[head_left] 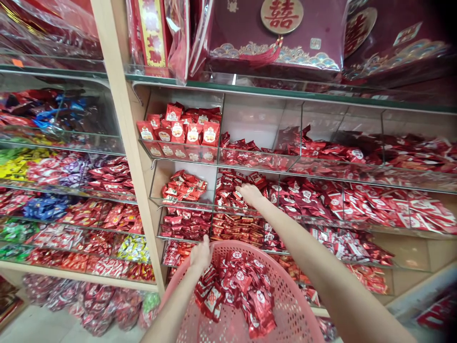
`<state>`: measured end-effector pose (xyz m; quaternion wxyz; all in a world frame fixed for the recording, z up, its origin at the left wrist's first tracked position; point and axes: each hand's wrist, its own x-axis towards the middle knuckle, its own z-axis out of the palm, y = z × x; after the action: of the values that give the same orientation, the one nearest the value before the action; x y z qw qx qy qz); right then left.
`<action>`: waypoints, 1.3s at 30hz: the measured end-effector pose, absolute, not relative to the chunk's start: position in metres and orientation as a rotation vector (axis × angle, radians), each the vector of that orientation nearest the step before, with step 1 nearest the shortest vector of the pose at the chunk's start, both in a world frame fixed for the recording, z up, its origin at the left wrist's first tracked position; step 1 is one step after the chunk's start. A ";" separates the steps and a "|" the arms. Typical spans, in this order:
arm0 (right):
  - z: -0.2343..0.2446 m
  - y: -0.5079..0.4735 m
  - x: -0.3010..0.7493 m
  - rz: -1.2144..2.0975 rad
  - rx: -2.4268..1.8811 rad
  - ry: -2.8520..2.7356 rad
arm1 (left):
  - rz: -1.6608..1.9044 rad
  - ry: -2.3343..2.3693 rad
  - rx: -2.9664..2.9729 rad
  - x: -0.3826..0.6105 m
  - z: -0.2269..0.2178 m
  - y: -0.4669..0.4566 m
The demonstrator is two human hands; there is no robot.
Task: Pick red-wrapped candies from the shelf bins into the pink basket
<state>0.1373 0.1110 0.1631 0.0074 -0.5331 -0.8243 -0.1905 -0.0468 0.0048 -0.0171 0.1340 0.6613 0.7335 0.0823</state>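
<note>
A pink perforated plastic basket [291, 295] is in front of me at the bottom, its far rim near the shelves. My left hand [201, 256] is closed over its left rim, thumb up. Inside lie several small red candy packets [237, 281], heaped toward the far side. My right hand [251, 195] reaches forward into a clear shelf compartment of dark red wrapped candies [228, 183]. Its fingers are curled down among the packets, and whatever they hold is hidden.
Clear-fronted tiers hold more red packets [193, 133], including a bin of white-printed ones [183, 188]. Gift bags [243, 43] stand on the glass shelf [250, 90] above. A wooden upright [123, 128] divides off left-hand shelves of coloured candies [46, 207]. Filled plastic bags [96, 305] sit on the floor.
</note>
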 end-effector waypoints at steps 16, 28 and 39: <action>0.154 0.037 0.154 0.403 -0.967 -1.851 | 0.226 2.131 1.891 -0.045 -0.010 0.001; 0.026 -0.023 0.116 1.660 -0.835 -0.840 | 0.409 1.941 1.791 -0.059 -0.011 0.001; -0.014 -0.016 0.103 1.817 -1.090 -0.562 | 0.522 1.279 1.872 -0.078 -0.015 0.010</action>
<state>0.1029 -0.0161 -0.0142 0.4570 -0.4424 -0.2280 0.7372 -0.0779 0.0101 -0.0149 0.3964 0.7387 0.5046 0.2061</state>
